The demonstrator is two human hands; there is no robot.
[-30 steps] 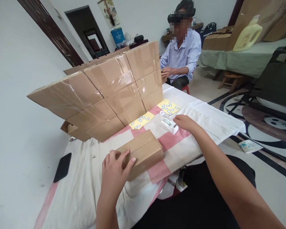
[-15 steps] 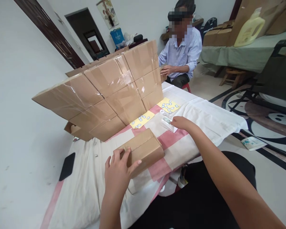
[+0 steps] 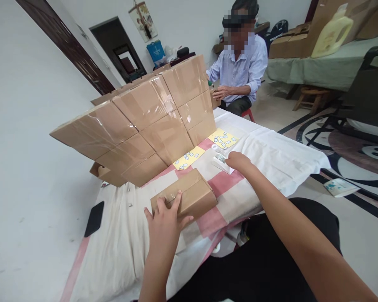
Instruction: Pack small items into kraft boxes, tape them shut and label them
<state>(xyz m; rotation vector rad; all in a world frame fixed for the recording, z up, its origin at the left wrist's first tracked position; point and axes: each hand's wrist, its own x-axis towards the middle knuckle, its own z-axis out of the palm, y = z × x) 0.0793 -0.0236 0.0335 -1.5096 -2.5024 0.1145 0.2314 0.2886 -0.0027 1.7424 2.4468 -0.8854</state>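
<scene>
one spread left hand is seemingly steadying the box on the cloth while the right hand, well apart, is resting curled at a white item, grip unclear, the next move probably calling for a firm pinch.

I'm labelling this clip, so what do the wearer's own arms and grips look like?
The left grip and right grip are bare human hands without gloves. Both forearms are bare, with no sleeve, watch or bracelet showing. Black clothing shows below.
</scene>
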